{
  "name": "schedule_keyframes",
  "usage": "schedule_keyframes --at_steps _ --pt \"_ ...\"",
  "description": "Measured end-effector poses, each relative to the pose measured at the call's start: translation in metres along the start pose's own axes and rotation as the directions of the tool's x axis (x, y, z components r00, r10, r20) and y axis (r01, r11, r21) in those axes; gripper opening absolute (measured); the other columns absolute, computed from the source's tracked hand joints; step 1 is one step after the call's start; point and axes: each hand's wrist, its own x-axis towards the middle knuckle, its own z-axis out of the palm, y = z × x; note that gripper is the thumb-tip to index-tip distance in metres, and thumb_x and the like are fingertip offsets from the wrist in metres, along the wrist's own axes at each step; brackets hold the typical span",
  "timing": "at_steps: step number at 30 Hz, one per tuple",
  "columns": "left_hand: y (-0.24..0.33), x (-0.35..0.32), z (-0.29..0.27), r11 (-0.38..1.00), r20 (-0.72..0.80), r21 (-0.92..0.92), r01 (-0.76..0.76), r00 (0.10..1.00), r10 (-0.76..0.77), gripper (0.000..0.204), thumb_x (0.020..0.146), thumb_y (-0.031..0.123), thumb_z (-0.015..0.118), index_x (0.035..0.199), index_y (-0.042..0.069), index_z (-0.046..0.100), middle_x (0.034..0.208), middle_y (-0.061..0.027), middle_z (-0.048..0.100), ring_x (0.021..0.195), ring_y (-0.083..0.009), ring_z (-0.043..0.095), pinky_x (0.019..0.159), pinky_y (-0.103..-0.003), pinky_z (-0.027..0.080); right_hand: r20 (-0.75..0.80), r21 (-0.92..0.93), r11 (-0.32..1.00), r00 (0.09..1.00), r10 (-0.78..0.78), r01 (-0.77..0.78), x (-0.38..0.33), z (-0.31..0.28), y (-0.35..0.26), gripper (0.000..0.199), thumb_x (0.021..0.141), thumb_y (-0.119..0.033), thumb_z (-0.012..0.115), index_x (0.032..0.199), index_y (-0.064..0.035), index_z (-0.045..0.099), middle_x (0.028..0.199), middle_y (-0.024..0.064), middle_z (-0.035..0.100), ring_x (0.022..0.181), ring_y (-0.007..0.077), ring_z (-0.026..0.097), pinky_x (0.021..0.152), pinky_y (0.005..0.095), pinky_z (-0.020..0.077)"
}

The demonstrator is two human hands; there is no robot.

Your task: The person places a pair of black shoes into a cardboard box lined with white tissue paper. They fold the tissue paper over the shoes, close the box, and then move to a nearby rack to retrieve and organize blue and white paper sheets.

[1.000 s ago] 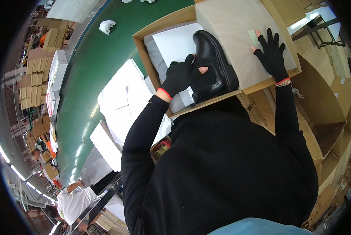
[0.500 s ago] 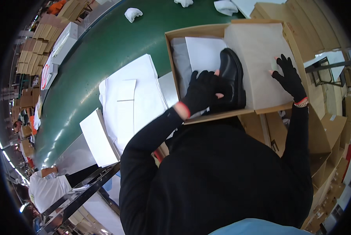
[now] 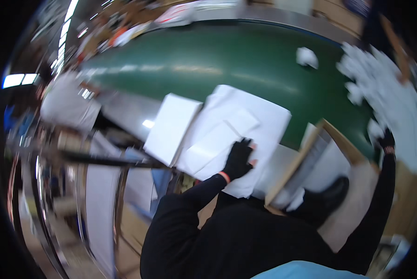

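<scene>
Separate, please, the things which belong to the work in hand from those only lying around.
In use, it seems:
- white sheets
- open carton
- black boot
- heaped white wads

Apparently just lying about:
- lone white wad
- white-and-red package

The head-worn fisheye looks down—past the wearer's torso [image 3: 269, 237], close below—to the green table [image 3: 185, 74].

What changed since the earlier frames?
Left hand came off the black boot, moving left onto the white sheets. Right hand left the tan paper, reaching forward past the box to white wads; grip unclear. View swung left. Boot still in box.
</scene>
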Motion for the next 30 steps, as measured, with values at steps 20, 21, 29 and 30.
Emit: schedule_keyframes --at_steps 20,21,29,30 --pt "0.012 -0.006 -0.024 0.996 0.015 -0.025 0.085 0.996 -0.085 0.06 0.08 0.028 0.067 0.133 0.01 0.045 0.138 -0.0189 0.041 0.13 -0.039 0.036 0.107 -0.051 0.029 0.057 0.229 0.972 0.997 -0.059 0.044 0.08 0.064 -0.049 0.112 0.052 -0.023 0.084 0.145 -0.0045 0.024 0.14 0.0197 0.042 0.129 0.0339 0.041 0.108 0.0398 0.0364" --pt "0.011 -0.011 -0.022 0.996 -0.009 -0.034 0.083 0.996 -0.084 0.06 0.08 0.027 0.066 0.133 0.01 0.045 0.138 -0.0188 0.041 0.13 -0.0391 0.036 0.107 -0.052 0.029 -0.052 0.371 0.917 0.989 -0.139 0.149 0.086 0.044 -0.059 0.112 0.051 -0.023 0.084 0.145 -0.0045 0.024 0.139 0.0197 0.042 0.129 0.034 0.042 0.107 0.0398 0.0365" --pt "0.036 -0.006 -0.012 0.909 -0.253 -0.404 0.106 0.941 -0.222 0.079 0.078 0.026 0.071 0.143 0.006 0.032 0.141 -0.0194 0.038 0.133 -0.0347 0.033 0.108 -0.042 0.031 -0.311 0.939 -0.237 0.91 -0.275 0.249 -0.117 -0.197 -0.244 0.066 0.089 -0.034 0.064 0.137 0.0022 0.038 0.127 0.0119 0.05 0.113 0.0204 0.052 0.097 0.0332 0.0423" --pt "0.066 0.01 -0.038 0.873 -0.249 -0.485 0.057 0.947 -0.201 0.084 0.076 0.031 0.073 0.144 0.005 0.029 0.142 -0.0189 0.036 0.133 -0.0339 0.034 0.108 -0.042 0.031 -0.331 0.928 -0.265 0.903 -0.274 0.26 -0.171 -0.223 -0.265 0.067 0.089 -0.036 0.064 0.137 0.0016 0.037 0.125 0.0121 0.05 0.112 0.0205 0.052 0.097 0.0343 0.0427"
